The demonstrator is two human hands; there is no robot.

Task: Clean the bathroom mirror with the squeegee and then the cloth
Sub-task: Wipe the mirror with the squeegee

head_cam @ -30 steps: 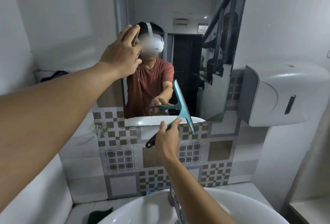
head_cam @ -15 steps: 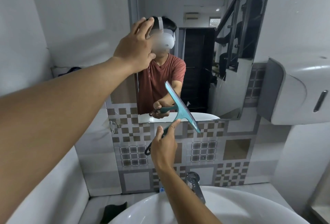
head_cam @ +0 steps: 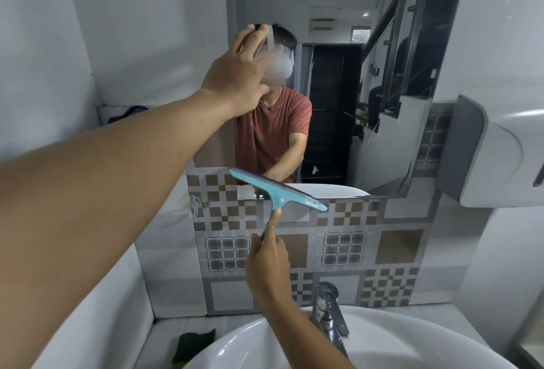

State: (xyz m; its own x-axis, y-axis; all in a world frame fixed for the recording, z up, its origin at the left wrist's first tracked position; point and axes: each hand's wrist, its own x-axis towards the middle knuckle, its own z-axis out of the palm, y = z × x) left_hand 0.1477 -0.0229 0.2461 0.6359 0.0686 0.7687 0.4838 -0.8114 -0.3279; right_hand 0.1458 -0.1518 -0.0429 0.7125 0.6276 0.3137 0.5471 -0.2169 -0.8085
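The wall mirror [head_cam: 332, 15] hangs above the sink and reflects a person in a red shirt. My left hand [head_cam: 235, 74] lies flat against the mirror's left part, fingers spread, holding nothing. My right hand [head_cam: 269, 262] grips the dark handle of a teal squeegee [head_cam: 279, 190], index finger stretched along the neck. The squeegee's blade sits tilted across the mirror's bottom edge, left end higher. A dark cloth [head_cam: 192, 345] lies on the ledge left of the sink.
A white sink [head_cam: 412, 336] with a chrome tap [head_cam: 328, 312] fills the bottom. A grey and white dispenser [head_cam: 500, 156] is mounted on the right wall. Patterned tiles [head_cam: 382, 251] cover the wall under the mirror. A dark item [head_cam: 129, 112] rests on the left ledge.
The squeegee has swung from steeply tilted to nearly level and slid down to the mirror's bottom edge. My left hand stays on the glass. The view has shifted downward.
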